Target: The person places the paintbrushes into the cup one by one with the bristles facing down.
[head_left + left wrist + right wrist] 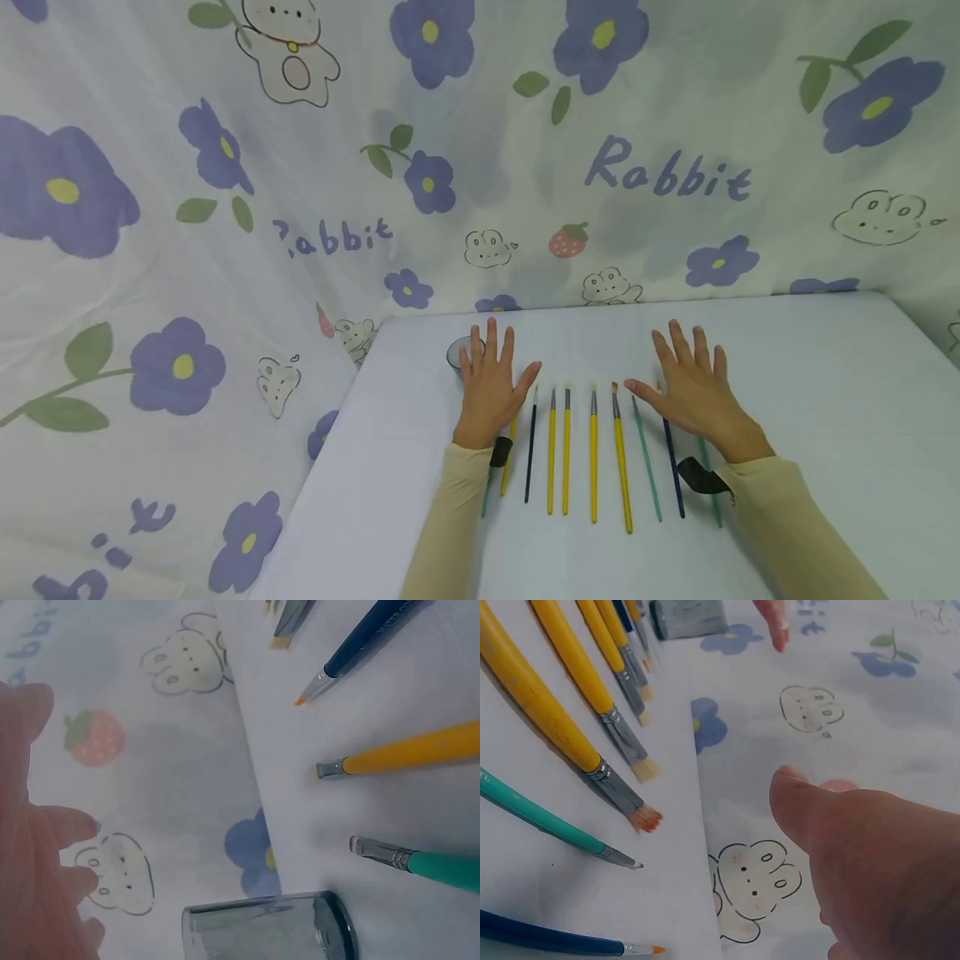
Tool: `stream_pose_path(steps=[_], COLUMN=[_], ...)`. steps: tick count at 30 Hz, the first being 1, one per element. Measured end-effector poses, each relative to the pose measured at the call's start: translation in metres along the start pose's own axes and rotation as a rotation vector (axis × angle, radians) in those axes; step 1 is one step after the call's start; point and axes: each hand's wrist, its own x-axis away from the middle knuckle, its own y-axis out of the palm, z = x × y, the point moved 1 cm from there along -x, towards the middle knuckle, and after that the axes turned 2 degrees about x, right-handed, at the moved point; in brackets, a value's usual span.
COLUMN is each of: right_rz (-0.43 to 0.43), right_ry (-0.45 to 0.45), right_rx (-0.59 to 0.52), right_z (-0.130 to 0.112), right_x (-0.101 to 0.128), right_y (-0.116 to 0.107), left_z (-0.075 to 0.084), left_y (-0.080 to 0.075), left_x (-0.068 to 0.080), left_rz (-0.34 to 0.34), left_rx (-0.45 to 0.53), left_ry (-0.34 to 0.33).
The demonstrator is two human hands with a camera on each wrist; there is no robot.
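My left hand [489, 392] is held over the left end of a row of paintbrushes, fingers spread and palm free. Over the right end, my right hand [697, 398] is spread the same way and holds nothing. Between the hands lie yellow brushes, among them a wide one [622, 475] with reddish bristles, which shows close up in the right wrist view. A dark blue brush [531, 454] and a thin teal brush [647, 462] lie in the same row. Partly behind my left fingers stands a clear glass cup [262, 926].
All the brushes lie on a white table [360, 467], bristle ends toward its far edge. A curtain [525, 175] printed with purple flowers, rabbits and strawberries hangs behind the table and along its left side. Black straps [697, 477] sit at both wrists.
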Motion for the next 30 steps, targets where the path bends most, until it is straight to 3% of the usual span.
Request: stream_pose_path(steps=[9,17,23,30], right_rz=[-0.029,-0.002,0.012,0.073], right_ry=[0.017,-0.007,-0.047,-0.093], right_rx=[-0.035,-0.035,-0.055,-0.160], right_z=[0.004,0.006,0.018,0.021], right_x=[0.007,0.003,0.002,0.011], right_y=[-0.001,-0.010,-0.025,-0.037], left_z=[-0.008,-0.033,-0.061,-0.087], left_y=[-0.001,-0.017,-0.024,-0.026], left_x=[0.001,-0.006,-0.009,-0.006], left_rz=[-0.017,0.060,0.112,0.143], left_rx=[0.032,0.110,0.253,0.479], left_ry=[-0.021,-0.070,-0.108,-0.229])
